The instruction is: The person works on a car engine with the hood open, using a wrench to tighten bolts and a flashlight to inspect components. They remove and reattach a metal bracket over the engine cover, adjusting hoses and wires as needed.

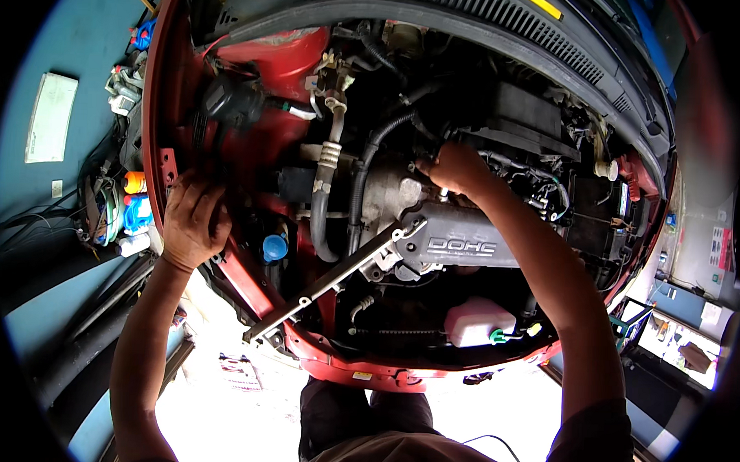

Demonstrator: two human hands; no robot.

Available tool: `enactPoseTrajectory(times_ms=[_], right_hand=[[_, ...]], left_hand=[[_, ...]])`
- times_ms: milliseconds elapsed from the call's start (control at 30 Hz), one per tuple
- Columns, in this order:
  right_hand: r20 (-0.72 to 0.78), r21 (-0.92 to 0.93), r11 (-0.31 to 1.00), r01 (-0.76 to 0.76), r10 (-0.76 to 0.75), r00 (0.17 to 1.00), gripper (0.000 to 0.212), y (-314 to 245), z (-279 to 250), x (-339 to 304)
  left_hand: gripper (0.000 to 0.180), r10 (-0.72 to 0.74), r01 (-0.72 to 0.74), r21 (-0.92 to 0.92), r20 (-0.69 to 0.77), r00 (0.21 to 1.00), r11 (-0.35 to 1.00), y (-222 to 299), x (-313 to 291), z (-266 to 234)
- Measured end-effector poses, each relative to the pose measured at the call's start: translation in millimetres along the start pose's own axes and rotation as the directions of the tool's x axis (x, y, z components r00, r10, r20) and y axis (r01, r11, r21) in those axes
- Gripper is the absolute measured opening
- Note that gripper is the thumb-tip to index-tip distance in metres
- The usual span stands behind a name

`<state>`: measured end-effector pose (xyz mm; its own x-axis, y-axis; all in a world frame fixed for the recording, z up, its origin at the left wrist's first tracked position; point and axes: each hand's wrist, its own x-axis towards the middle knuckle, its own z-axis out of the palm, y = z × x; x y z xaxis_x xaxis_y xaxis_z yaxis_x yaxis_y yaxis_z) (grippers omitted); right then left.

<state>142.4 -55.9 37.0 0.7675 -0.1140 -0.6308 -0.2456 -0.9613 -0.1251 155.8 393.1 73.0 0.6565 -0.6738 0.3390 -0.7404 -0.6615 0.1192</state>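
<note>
Under the raised hood of a red car, my right hand [456, 169] is closed in a fist at the far edge of the dark grey engine cover [468, 230]. Whatever its fingers grip there is hidden. A small bright metal piece shows just below that hand. On the left, my left hand [195, 218] rests over the red fender edge [237, 269], fingers stretched and slightly bent, holding nothing visible. Between the hands, a long metal bar with small tabs [323, 289] slants from the front panel up onto the engine cover.
A blue cap [275, 247] sits near the left front corner. Hoses, including a grey pipe [322, 205], run beside the engine. A pinkish plastic tank [477, 324] stands at the front, the battery [592, 218] at right. Bottles [137, 213] and cables line the left wall.
</note>
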Motion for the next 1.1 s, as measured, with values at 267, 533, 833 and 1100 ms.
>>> enactPoseTrajectory(times_ms=[267,533,833,1100], right_hand=[[-0.01,-0.137,0.982,0.127,-0.129,0.992,0.047,13,29,27],[0.27,-0.532,0.722,0.442,-0.35,0.897,0.02,1,13,37],[0.304,-0.633,0.647,0.426,-0.299,0.905,0.024,-13,9,47],[0.228,-0.513,0.783,0.351,-0.269,0.936,0.036,-7,20,56]], left_hand=[[0.029,0.036,-0.035,0.024,-0.053,0.998,0.999,2,1,4],[0.031,0.044,-0.044,0.002,-0.028,0.999,0.999,-1,-4,4],[0.029,0.094,-0.094,0.034,0.0,0.996,0.995,-6,-6,7],[0.027,0.147,-0.146,0.053,-0.017,0.989,0.988,-6,-2,12]])
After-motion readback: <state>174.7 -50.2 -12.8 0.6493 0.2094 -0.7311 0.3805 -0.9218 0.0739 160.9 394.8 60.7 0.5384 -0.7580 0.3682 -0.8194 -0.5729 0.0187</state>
